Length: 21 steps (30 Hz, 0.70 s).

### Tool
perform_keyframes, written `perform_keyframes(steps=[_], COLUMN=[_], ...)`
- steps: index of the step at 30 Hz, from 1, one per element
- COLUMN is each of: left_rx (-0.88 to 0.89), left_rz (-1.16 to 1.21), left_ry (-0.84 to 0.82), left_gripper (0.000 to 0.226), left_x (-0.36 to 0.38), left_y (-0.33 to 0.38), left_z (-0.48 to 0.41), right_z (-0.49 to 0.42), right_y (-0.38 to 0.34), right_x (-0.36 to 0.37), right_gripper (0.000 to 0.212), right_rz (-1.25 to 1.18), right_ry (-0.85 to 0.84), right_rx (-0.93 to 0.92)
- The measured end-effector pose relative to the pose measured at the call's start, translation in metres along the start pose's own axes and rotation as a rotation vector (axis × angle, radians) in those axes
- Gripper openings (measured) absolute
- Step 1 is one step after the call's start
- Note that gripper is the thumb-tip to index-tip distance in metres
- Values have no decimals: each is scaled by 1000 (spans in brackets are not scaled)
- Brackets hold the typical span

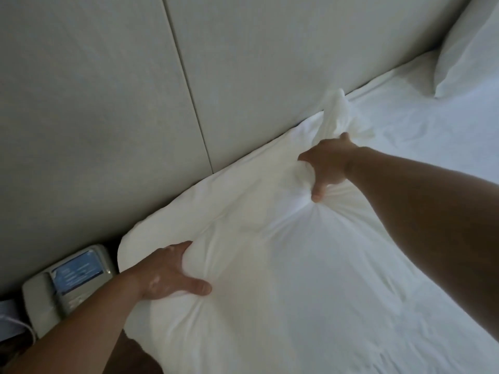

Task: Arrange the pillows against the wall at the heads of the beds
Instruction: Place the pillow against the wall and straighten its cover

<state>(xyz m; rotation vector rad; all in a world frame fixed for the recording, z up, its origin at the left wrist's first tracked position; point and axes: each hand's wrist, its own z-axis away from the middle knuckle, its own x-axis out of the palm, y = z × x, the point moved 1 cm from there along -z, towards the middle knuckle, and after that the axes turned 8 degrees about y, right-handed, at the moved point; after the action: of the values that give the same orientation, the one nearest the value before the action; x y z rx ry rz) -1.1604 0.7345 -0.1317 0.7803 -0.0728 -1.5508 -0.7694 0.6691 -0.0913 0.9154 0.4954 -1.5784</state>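
A large white pillow [243, 225] lies at the head of the bed, its far edge touching the padded grey wall panel [108, 103]. My left hand [172, 273] grips the pillow's near left end, with the fabric bunched under the fingers. My right hand [328, 166] clutches a fold of the pillow near its far right corner, which sticks up against the wall. A second white pillow [469, 47] leans upright against the wall at the top right.
The white bed sheet [421, 130] spreads between the two pillows. A beige desk telephone [67, 284] with a blue label sits on a low surface left of the bed, close to the pillow's corner. Its cord trails off at the lower left.
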Motion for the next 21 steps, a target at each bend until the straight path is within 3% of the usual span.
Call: perform_keyframes(steps=[4, 7, 8, 14, 18, 21], left_rx=[43, 81, 92, 180, 249, 280], left_rz=[-26, -58, -65, -207, -335, -369], left_ry=[81, 157, 177, 331, 428, 492], left_gripper=[88, 77, 72, 55, 44, 49], left_x=[8, 3, -2, -52, -92, -122], left_y=[8, 15, 19, 62, 92, 110], left_z=[20, 39, 46, 83, 108, 125], right_z=[29, 59, 70, 123, 143, 149], right_y=[2, 12, 17, 43, 51, 54], right_x=[-4, -20, -25, -53, -78, -102], right_gripper=[95, 50, 44, 57, 41, 39], right_rz=[-15, -92, -130, -301, -350, -404], right_ry=[96, 172, 186, 285, 365, 442], right_rx=[25, 55, 73, 194, 233, 253])
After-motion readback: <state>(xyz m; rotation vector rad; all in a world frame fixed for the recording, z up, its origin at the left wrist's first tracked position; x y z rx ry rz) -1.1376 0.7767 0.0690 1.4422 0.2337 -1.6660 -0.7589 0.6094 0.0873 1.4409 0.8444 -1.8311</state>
